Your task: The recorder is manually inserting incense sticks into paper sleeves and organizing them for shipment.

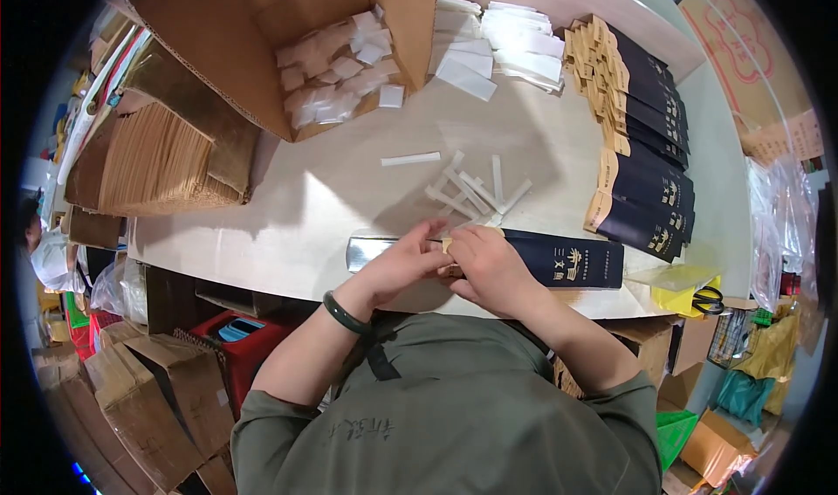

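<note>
Judging by the navy packet [567, 260], seems light, thin and bendy, with a slick face apt to slide and edges apt to crease. Best to take hold of gently by both long edges. Lies lengthwise along the near side of the tabletop [305, 242], grasped around the tan end by left hand [408, 261] and right hand [496, 268]. Looks rectangular, dark, pale-printed, with a silvery flat piece [368, 253] showing leftward.
</note>
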A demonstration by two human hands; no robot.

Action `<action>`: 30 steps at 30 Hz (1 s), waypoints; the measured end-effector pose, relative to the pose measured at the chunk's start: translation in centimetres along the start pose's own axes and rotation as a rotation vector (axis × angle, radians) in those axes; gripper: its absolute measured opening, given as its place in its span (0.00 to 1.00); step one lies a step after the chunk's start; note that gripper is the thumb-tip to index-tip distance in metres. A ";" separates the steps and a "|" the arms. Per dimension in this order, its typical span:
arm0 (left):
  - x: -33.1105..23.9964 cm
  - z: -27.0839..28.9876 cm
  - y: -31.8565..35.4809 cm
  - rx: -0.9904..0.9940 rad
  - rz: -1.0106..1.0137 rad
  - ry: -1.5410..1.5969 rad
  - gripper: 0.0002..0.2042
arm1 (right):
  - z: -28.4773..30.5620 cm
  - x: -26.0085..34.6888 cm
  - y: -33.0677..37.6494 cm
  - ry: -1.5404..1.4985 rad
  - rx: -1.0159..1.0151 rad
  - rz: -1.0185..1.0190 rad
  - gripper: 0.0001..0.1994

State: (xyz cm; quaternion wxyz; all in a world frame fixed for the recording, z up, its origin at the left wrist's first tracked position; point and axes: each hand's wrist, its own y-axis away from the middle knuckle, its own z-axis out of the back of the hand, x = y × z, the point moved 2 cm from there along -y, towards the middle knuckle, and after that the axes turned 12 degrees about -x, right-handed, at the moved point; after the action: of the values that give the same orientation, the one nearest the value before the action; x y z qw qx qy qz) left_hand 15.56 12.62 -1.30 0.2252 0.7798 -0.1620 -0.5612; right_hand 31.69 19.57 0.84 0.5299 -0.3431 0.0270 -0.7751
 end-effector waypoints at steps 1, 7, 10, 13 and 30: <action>-0.2 -0.3 0.2 0.021 -0.071 -0.042 0.30 | 0.1 0.1 -0.1 0.001 -0.003 0.000 0.23; -2.8 1.3 5.7 -0.508 -1.067 -1.326 0.36 | 1.1 0.5 -0.4 0.022 -0.117 0.089 0.18; -1.4 3.9 5.5 -0.477 -0.951 -1.436 0.32 | 1.7 1.4 -2.4 0.038 0.224 0.185 0.05; -2.3 4.4 5.8 -0.556 -0.764 -1.336 0.21 | 8.5 -5.7 -3.3 0.111 -0.089 0.000 0.09; -2.0 -0.2 -1.9 -0.426 -0.516 -0.764 0.21 | 2.0 -1.1 0.7 0.217 0.101 -0.504 0.17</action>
State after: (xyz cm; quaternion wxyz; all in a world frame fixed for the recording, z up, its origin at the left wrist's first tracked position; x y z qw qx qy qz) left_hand 15.15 15.24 -0.64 0.1578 0.4703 0.0830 -0.8643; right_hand 33.57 20.78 1.53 0.3309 -0.2273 -0.0413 -0.9149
